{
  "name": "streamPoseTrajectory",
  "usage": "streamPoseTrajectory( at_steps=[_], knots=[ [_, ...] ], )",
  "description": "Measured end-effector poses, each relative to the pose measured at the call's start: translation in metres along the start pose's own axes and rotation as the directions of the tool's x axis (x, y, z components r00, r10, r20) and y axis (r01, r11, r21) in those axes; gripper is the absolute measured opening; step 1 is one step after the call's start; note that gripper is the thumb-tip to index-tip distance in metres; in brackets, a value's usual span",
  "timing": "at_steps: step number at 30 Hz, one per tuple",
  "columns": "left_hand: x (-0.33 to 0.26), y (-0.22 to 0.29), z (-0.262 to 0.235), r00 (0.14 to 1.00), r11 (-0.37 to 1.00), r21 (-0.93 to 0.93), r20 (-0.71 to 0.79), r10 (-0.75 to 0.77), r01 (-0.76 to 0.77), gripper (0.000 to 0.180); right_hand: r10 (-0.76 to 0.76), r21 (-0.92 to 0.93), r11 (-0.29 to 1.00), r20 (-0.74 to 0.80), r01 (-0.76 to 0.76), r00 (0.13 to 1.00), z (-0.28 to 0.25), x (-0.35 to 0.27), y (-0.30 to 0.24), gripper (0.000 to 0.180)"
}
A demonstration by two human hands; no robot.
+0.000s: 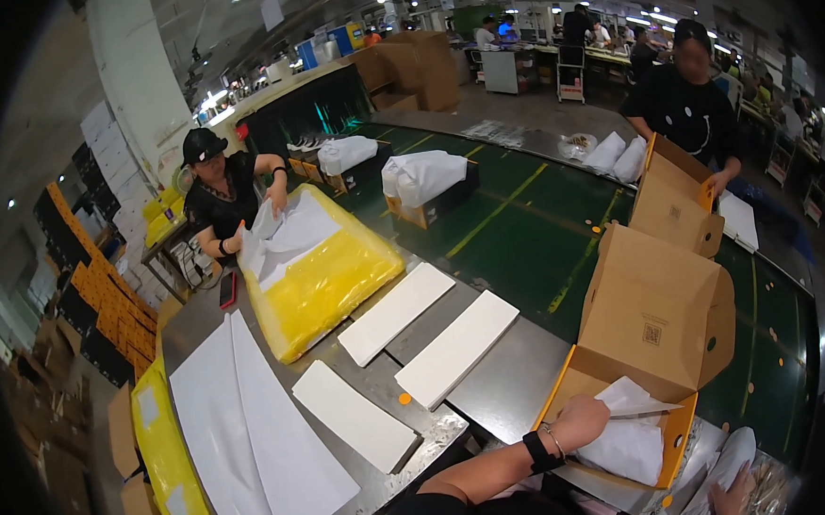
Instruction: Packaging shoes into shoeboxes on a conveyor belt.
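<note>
My left hand [579, 424], with a black band and a bracelet at the wrist, reaches inside an open orange-edged cardboard shoe box [674, 444]. Its fingers are curled closed at the edge of white tissue paper [634, 397]. A white paper-wrapped bundle [625, 450] lies in the box beneath it. At the lower right rim, my right hand [732, 497] is closed against another white wrapped bundle [727, 460], partly lost in the dark edge. The box's brown lid [655, 290] stands raised, away from me.
Stacks of white paper [458, 349] and large white sheets [253, 437] lie on the metal table. Across from me, a person handles paper on a yellow-wrapped pack [329, 286]. Wrapped bundles on boxes [427, 179] stand on the green belt [510, 223]. Another person holds a second open box [678, 199].
</note>
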State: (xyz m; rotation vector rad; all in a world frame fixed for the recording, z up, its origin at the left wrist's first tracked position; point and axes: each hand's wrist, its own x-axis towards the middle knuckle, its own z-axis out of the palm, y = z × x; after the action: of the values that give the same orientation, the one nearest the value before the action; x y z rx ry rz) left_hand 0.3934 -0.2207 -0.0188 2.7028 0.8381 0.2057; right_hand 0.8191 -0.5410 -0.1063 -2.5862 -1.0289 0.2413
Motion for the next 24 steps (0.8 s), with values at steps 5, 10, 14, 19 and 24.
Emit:
streamPoseTrajectory(
  at_steps=[5, 10, 14, 19, 24],
  knots=[
    [-0.007, -0.010, 0.007, 0.986, 0.999, 0.006, 0.159, -0.044, 0.043, 0.030, 0.154, 0.383, 0.922, -0.220, -0.060, 0.963, 0.005, 0.014, 0.000, 0.098],
    [-0.006, 0.004, -0.034, 0.995, 0.978, -0.201, 0.088, -0.038, 0.055, 0.071, 0.210, 0.873, 0.439, 0.132, -0.214, 0.969, -0.060, -0.030, -0.081, 0.067],
    [0.006, 0.053, -0.080, 0.963, 0.666, -0.744, 0.133, 0.235, -0.060, 0.097, -0.013, 0.976, 0.155, 0.160, -0.156, 0.987, -0.086, -0.044, -0.186, 0.059],
    [0.009, 0.073, -0.058, 0.969, 0.482, -0.850, -0.123, 0.212, -0.213, 0.116, -0.469, 0.948, 0.304, 0.061, 0.095, 0.881, -0.059, -0.055, -0.332, 0.093],
    [-0.011, 0.028, -0.104, 0.970, 0.481, -0.875, -0.156, -0.184, -0.049, 0.112, -0.677, 0.891, 0.410, 0.155, 0.194, 0.719, -0.014, -0.047, -0.348, 0.072]
  ],
)
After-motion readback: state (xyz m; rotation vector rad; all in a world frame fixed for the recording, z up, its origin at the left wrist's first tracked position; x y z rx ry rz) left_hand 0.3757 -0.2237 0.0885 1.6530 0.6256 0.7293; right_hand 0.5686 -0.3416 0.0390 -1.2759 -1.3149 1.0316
